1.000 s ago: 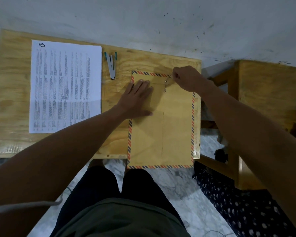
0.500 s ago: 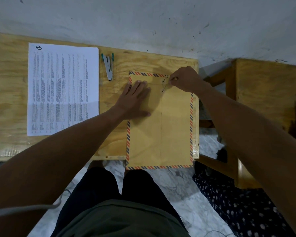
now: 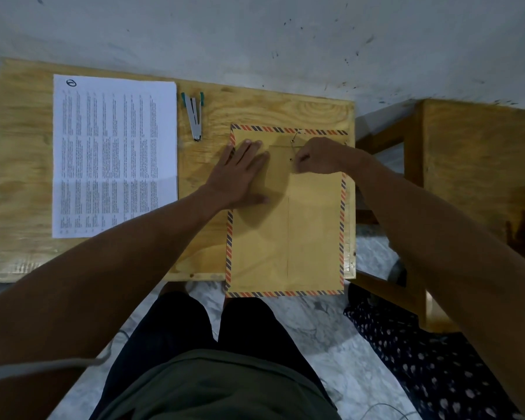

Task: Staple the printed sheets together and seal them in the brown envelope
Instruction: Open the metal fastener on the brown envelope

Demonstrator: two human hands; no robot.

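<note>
Plywood counter (image 3: 255, 107) against a scuffed grey wall (image 3: 255, 34).
Pale grain with a knot swirl near the far right corner. Second wooden piece (image 3: 479, 153) just beside on the right, apart by a narrow gap. Marbled white floor (image 3: 309, 322) below. Dark spotted cloth (image 3: 422, 350) lying on the floor at the right. Thin cables (image 3: 385, 409) trailing at the bottom edge.

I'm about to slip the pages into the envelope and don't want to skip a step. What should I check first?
1. Printed sheets stapled: cannot tell; they lie flat left of the stapler.
2. Stapler within reach: ok.
3. Brown envelope held steady: ok, left hand presses flat.
4. String closure undone: cannot tell; right hand pinches it.
5. Envelope fully on the table: not ok, near end overhangs.
</note>
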